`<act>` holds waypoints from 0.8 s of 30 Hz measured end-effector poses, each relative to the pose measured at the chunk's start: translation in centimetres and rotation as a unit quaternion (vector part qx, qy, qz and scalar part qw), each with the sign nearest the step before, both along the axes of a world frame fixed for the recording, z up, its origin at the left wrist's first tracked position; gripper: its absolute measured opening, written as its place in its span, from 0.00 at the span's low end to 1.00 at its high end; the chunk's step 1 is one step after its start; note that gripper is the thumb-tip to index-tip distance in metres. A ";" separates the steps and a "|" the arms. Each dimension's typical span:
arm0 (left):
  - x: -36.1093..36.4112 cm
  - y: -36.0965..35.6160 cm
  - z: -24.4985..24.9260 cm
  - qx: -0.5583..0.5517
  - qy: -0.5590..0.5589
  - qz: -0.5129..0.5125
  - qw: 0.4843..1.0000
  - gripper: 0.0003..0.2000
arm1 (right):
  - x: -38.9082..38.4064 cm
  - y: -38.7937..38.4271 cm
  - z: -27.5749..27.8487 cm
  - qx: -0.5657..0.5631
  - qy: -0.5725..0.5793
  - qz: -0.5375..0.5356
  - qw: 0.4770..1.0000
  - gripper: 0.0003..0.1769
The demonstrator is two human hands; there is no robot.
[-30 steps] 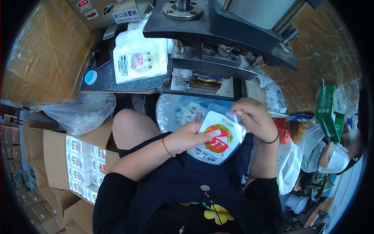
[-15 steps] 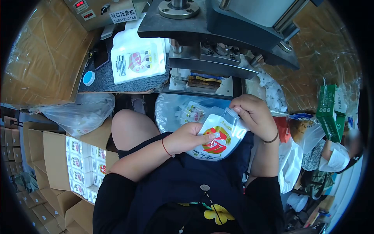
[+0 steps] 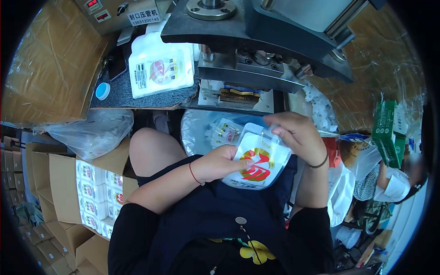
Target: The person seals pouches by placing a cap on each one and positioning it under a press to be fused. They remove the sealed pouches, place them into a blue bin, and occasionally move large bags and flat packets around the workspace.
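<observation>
A white plastic pouch (image 3: 273, 170) with a red and gold print is held above my lap, its clear top edge uppermost. My left hand (image 3: 216, 163) grips its left side, thumb pressed on the printed front. At the upper right corner, my right hand (image 3: 300, 136) is closed with thumb and bent fingers round what looks like the spout, which the fingers mostly hide. Behind the pouch stands a bin lined with clear plastic (image 3: 191, 133), with several printed pouches (image 3: 225, 131) in it.
A press machine (image 3: 247, 75) stands ahead. On the bench lie a stack of white pouches (image 3: 161, 71) and a blue cap (image 3: 103, 91). An open carton (image 3: 64, 188) of packed pouches is at left; a green box (image 3: 385, 133) and another person (image 3: 389, 183) are at right.
My right hand has turned at the pouch's corner, its index finger now straighter. The pouch's clear top edge shows more, and the pouch has tilted slightly. My left hand keeps its grip.
</observation>
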State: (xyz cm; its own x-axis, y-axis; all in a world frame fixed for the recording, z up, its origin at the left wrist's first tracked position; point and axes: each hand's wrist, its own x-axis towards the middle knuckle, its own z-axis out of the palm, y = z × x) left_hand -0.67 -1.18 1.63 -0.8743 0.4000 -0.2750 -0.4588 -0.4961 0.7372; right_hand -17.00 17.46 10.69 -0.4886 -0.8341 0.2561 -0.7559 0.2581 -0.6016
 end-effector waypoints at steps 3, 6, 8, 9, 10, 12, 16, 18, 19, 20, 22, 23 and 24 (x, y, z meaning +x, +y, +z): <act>-0.5 -0.9 -1.3 -0.022 0.015 0.054 0.998 0.16 | -0.6 0.9 -0.2 -0.059 0.062 -0.151 0.985 0.12; -2.4 -3.0 -1.3 -0.036 -0.008 0.145 0.989 0.16 | -1.4 3.3 -1.7 -0.058 0.019 -0.181 0.982 0.14; -4.0 -4.6 -0.7 -0.042 -0.023 0.144 0.988 0.15 | -0.7 2.7 -2.6 -0.074 0.003 -0.168 0.983 0.16; -4.1 -4.9 -0.5 -0.036 -0.027 0.144 0.989 0.16 | -0.4 2.2 -3.2 -0.088 -0.003 -0.163 0.983 0.16; -4.3 -5.1 -0.3 -0.030 -0.029 0.143 0.989 0.17 | 0.0 1.6 -3.4 -0.101 -0.007 -0.159 0.982 0.16; -4.8 -5.7 0.3 -0.158 -0.008 0.189 0.969 0.20 | 0.9 0.7 -3.5 -0.103 -0.026 -0.165 0.981 0.16; -5.0 -12.7 -0.4 -0.667 0.236 0.422 0.567 0.30 | 1.0 1.4 -4.4 -0.043 -0.050 -0.134 0.989 0.14; -4.7 -15.9 -0.3 -0.864 0.278 0.307 0.285 0.33 | 1.1 0.9 -4.4 -0.064 -0.059 -0.146 0.985 0.12; -3.9 -16.0 -1.0 -0.878 0.278 0.252 0.297 0.29 | 1.2 0.7 -4.4 -0.063 -0.077 -0.143 0.985 0.11; -3.0 -16.0 -1.7 -0.887 0.279 0.197 0.310 0.25 | 1.2 0.5 -4.5 -0.062 -0.094 -0.141 0.984 0.10; -0.7 -14.8 -2.3 -0.846 0.327 0.174 0.384 0.21 | 1.4 0.2 -4.4 -0.048 -0.079 -0.130 0.987 0.09; 0.4 -14.3 -2.8 -0.819 0.319 0.227 0.419 0.15 | 1.3 0.0 -4.2 -0.034 -0.046 -0.120 0.991 0.09; 1.0 -13.8 -2.5 -0.700 0.272 0.299 0.589 0.14 | 1.4 -0.3 -4.1 -0.019 -0.014 -0.110 0.994 0.09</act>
State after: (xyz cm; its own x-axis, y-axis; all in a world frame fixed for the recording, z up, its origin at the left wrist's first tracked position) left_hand 0.36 -14.97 -0.86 -0.8548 -0.3099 0.4163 -0.0175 0.8189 0.5737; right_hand -15.64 17.14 6.56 -0.6656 -0.6961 0.2691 -0.6664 0.3920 -0.6343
